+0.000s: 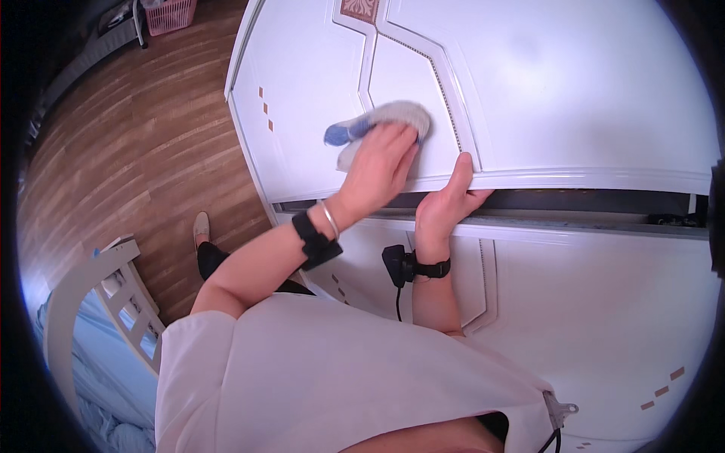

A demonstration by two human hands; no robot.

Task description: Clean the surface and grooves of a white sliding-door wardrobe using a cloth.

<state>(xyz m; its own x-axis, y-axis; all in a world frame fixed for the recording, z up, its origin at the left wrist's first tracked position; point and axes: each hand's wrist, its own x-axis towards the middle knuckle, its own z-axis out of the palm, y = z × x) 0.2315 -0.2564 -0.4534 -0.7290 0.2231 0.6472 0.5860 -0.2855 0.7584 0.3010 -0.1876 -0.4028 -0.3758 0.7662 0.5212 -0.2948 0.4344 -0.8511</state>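
My left hand [380, 167] presses a bunched grey-white cloth with blue parts [396, 115] against a white panelled door [521, 90]; motion blurs the cloth slightly. Its fingers are closed over the fabric. To the right, my right hand [445, 204] grips the door's edge, thumb on the face and the other fingers mostly hidden behind it. A dark gap [566, 202] runs along that edge, with a second white door [589, 294] on its near side. Black straps with small devices circle both wrists, and a bangle sits on the left one.
Wood-look floor [151, 151] lies to the left, with a foot in a light shoe [202, 226] on it. A white slatted bed frame [91, 279] with blue bedding [106, 362] stands at the lower left. At the top left is a pink basket [170, 16].
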